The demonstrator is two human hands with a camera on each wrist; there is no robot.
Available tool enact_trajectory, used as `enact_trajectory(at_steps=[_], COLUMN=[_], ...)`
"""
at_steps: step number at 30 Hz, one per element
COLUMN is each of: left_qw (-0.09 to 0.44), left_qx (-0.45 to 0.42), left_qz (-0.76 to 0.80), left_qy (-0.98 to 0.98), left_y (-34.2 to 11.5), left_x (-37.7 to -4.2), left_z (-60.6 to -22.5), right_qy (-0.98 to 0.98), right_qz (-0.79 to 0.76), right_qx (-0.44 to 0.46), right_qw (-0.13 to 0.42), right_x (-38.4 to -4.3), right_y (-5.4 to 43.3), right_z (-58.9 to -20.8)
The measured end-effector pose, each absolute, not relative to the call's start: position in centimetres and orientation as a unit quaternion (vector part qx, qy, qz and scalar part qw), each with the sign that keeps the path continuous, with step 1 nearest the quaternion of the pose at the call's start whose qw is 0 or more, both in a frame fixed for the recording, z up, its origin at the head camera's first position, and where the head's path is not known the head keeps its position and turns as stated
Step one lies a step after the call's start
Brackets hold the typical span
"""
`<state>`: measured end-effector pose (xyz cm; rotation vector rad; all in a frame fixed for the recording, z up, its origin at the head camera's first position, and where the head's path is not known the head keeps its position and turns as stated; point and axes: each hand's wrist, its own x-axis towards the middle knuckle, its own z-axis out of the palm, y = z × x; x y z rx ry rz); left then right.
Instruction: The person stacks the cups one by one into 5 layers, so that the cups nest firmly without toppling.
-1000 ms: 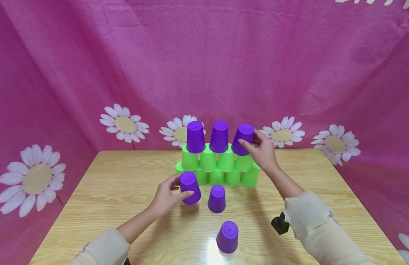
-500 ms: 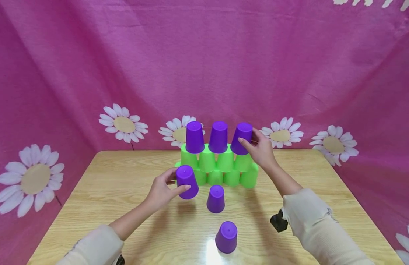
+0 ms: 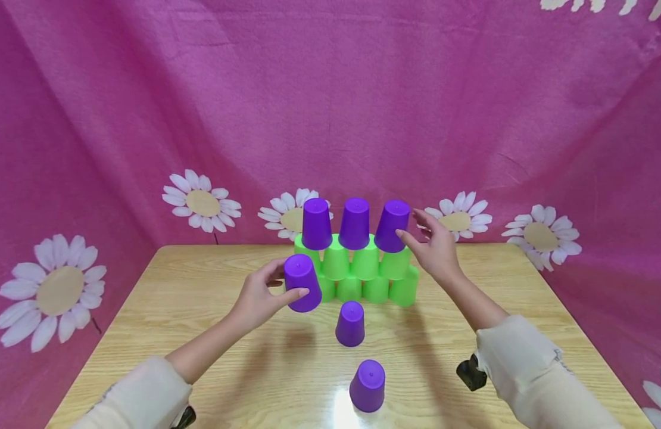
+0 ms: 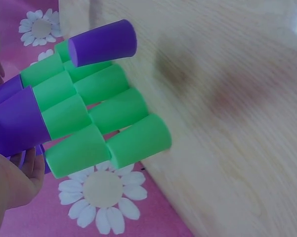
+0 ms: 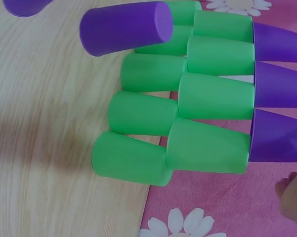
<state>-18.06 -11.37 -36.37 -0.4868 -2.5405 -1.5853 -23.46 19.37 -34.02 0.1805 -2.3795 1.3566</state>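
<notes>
My left hand (image 3: 255,301) grips an upside-down purple cup (image 3: 302,280) raised above the table, thumb across its front and fingers behind. In the left wrist view that held cup (image 4: 20,121) is close to the camera. My right hand (image 3: 437,247) has its fingers spread at the right side of a purple cup (image 3: 392,227), the thumb tip overlapping its edge. This cup forms a top row with two more, a left purple cup (image 3: 317,225) and a middle purple cup (image 3: 354,225). Beneath them are two tiers of upside-down green cups (image 5: 217,96).
On the wooden table (image 3: 191,286), a purple cup (image 3: 350,325) stands upside down before the stack. Another purple cup (image 3: 367,387) stands nearer the front. A pink cloth (image 3: 362,107) with daisies hangs behind. A black device (image 3: 471,373) sits at my right sleeve.
My left hand has lifted its cup higher and slightly left. My right hand has let go of the right top cup and drawn back to the right; that cup stays on the stack.
</notes>
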Motion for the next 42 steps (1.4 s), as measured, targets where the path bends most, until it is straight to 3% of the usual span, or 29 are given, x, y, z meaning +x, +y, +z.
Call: enact_trajectory(at_steps=[7,21,32,42], left_qw=[0.06,0.062,0.09,0.087], left_qx=[-0.173,-0.17,-0.172,-0.165], left_qz=[-0.533,-0.532,-0.519,-0.513], left_qy=[-0.826,-0.827,-0.833,-0.838], left_y=[-11.0,-10.4,-10.3,-10.4], left_x=[-18.2,-18.5,-19.0,-19.0], left_z=[-35.4,-33.2,-29.6,-28.2], right_qy=[-0.842,-0.813,-0.817,-0.817], right_qz=[0.478,0.512,0.523,0.547], right_qx=[0.071,0.065,0.076,0.075], right_qw=[0.24,0.269,0.233,0.166], right_x=[-22.3,-20.1,-18.9,-18.4], right_y=[19.3,18.3,17.5,16.7], right_z=[-34.6,-36.5,-39.4,-41.6])
